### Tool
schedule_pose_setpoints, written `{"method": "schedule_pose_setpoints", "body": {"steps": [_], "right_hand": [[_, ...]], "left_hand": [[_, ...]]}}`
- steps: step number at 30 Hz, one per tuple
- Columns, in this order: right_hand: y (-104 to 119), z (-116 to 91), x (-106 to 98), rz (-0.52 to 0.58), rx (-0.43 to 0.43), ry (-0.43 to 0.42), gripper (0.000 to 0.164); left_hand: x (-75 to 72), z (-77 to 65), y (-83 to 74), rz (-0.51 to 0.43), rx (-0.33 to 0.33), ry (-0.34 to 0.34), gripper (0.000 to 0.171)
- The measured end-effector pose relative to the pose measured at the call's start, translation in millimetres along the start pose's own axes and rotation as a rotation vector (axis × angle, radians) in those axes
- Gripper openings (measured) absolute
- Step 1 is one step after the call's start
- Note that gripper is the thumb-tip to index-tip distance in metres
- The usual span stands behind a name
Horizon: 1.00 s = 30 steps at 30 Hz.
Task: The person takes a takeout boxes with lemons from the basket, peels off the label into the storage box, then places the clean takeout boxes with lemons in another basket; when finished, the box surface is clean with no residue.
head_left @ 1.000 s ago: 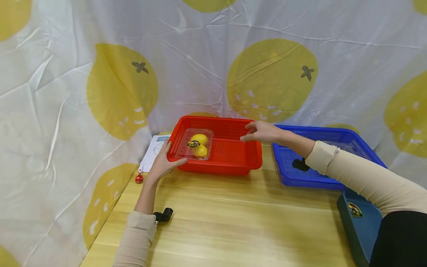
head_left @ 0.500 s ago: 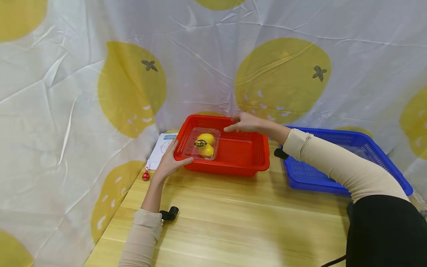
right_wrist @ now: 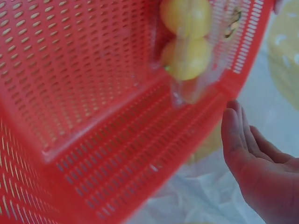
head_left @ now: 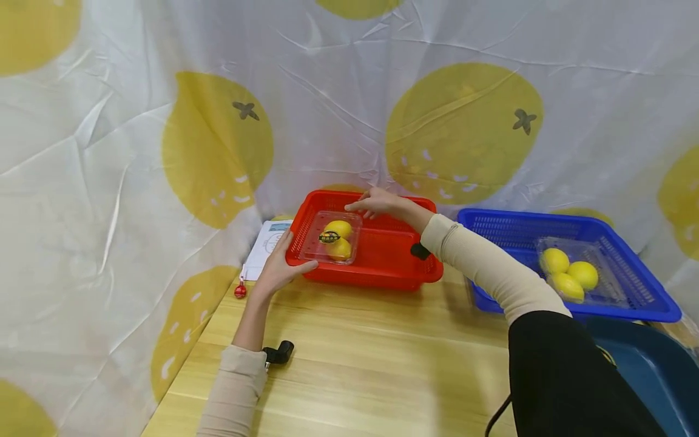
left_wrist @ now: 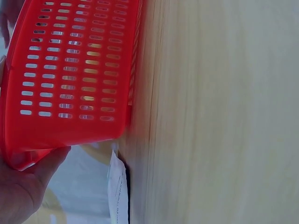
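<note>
A clear plastic box (head_left: 311, 241) with yellow lemons (head_left: 338, 249) and a black label lies at the left end of the red basket (head_left: 377, 276). My left hand (head_left: 275, 267) holds this basket at its front left corner, thumb along the front rim and fingers along the left side. In the left wrist view, the thumb side of that hand (left_wrist: 28, 191) is close against the red rim. Over the basket's back rim, to the right of the box, my right hand (head_left: 379, 202) hovers with slightly bent fingers and nothing in them. The right wrist view shows its fingers (right_wrist: 233, 133) near the rim.
On the right stands a blue basket (head_left: 644, 297) with another clear box of lemons (head_left: 568, 276). A dark blue tray (head_left: 650, 364) sits in front of it, partly behind my right sleeve. A printed paper (head_left: 267, 246) and a small red ball charm (head_left: 240, 291) lie on the left.
My right hand has moved left across the back of the red basket, nearer the lemon box. The lemons in the blue basket have come out from behind the arm. My left hand stays at its corner.
</note>
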State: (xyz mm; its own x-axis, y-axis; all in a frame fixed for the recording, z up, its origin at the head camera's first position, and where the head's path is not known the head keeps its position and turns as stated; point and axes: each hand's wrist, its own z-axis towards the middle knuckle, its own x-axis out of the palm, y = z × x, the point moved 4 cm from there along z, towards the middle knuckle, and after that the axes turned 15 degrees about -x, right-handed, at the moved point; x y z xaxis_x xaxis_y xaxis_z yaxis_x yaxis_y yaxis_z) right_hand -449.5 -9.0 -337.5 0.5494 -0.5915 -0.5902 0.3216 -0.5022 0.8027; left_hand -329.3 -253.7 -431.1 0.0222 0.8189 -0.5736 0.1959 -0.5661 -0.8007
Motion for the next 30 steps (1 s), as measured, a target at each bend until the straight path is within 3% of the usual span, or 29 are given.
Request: {"method": "schedule_pose_setpoints", "body": {"steps": [3, 6, 12, 21, 24, 30], "right_hand": [[-14, 5, 4, 0.033, 0.021, -0.012, 0.047], [-26, 8, 9, 0.051, 0.050, -0.001, 0.048], [-50, 7, 22, 0.086, 0.165, 0.076, 0.056], [-68, 8, 37, 0.158, 0.291, 0.187, 0.045], [-73, 7, 44, 0.144, 0.300, 0.219, 0.044], [-67, 9, 51, 0.306, 0.280, 0.169, 0.057]], "left_hand": [[1.2, -0.5, -1.5, 0.003, 0.001, -0.006, 0.106], [1.7, -1.1, -2.5, 0.004, 0.005, -0.010, 0.106], [7.2, -2.5, -5.4, -0.002, 0.002, 0.011, 0.107], [11.0, -0.8, -12.4, -0.012, 0.014, 0.005, 0.105], [11.6, -2.0, -12.0, -0.003, 0.006, 0.009, 0.104], [6.8, -3.7, -12.5, 0.018, 0.002, -0.004, 0.105]]}}
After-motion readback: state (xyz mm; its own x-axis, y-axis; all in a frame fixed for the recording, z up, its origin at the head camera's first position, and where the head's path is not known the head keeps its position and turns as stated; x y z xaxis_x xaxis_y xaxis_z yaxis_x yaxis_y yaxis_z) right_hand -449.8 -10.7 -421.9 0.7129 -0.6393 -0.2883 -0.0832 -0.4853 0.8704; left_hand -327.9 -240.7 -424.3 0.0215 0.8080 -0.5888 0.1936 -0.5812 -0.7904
